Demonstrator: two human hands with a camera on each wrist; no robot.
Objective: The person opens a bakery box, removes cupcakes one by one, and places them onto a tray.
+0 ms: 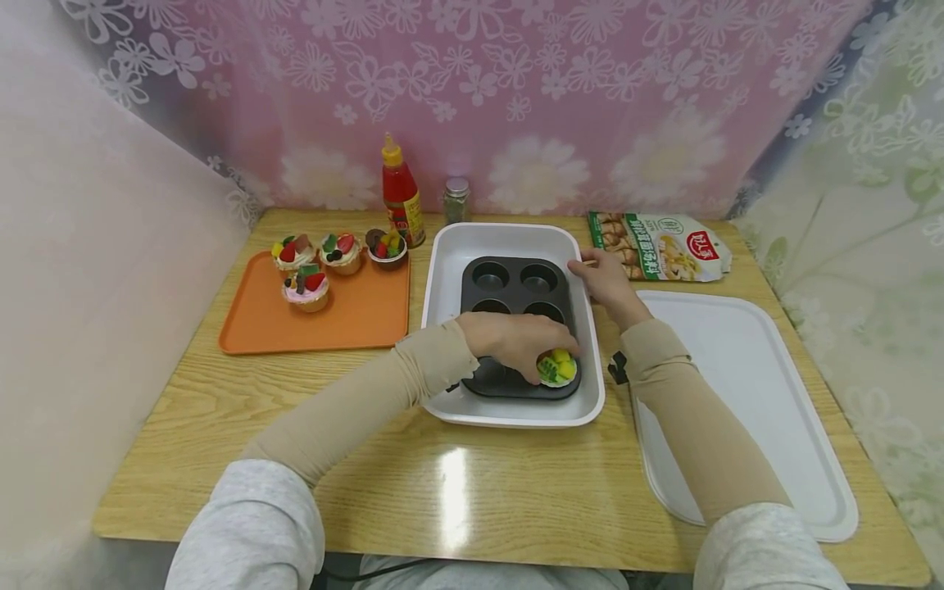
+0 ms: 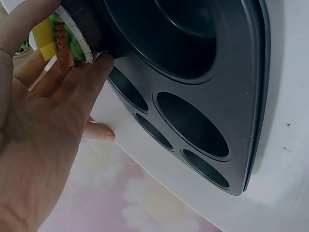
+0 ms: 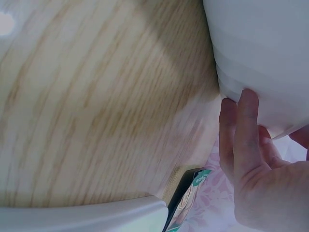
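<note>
My left hand holds a small cupcake with yellow and green topping at the front right cup of a dark muffin tin. In the left wrist view the thumb and fingers lie round the cupcake; how deep it sits in the cup cannot be told. The tin lies inside a deep white tub, and its other visible cups hold nothing. My right hand grips the tub's right rim, its fingers against the outer wall in the right wrist view.
Several topped cupcakes stand on or beside an orange tray at left. A red sauce bottle and a spice jar stand behind. A printed food bag and a white tray lie at right.
</note>
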